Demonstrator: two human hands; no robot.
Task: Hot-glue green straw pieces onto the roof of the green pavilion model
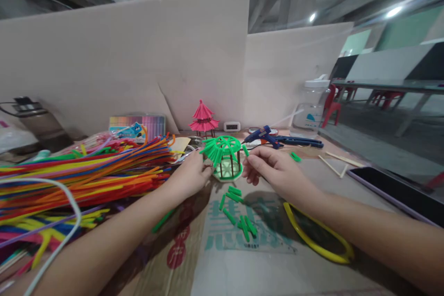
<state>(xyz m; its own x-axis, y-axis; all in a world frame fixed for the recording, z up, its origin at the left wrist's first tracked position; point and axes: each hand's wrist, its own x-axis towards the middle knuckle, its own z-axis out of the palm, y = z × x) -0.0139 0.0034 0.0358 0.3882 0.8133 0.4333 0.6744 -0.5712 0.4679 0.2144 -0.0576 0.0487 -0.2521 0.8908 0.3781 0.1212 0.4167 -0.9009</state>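
A small pavilion model (227,147) stands in the middle, with a green roof frame, brown posts and a pale round base edged in green. Green pipe cleaner strips fan out over the left part of its roof. My left hand (194,173) is closed on the model's left side; its fingertips are partly hidden. Beside the model's right edge, my right hand (272,166) pinches a short green pipe cleaner piece (245,149) between thumb and fingers. Several cut green pieces (234,196) lie on the table in front of the model.
Bundles of coloured pipe cleaners (86,180) cover the left. Behind stand a pink pagoda model (202,118), a small clock (232,126), a blue glue gun (263,136) and a clear bottle (310,108). A yellow loop-shaped handle (322,250) and a phone (398,194) lie right.
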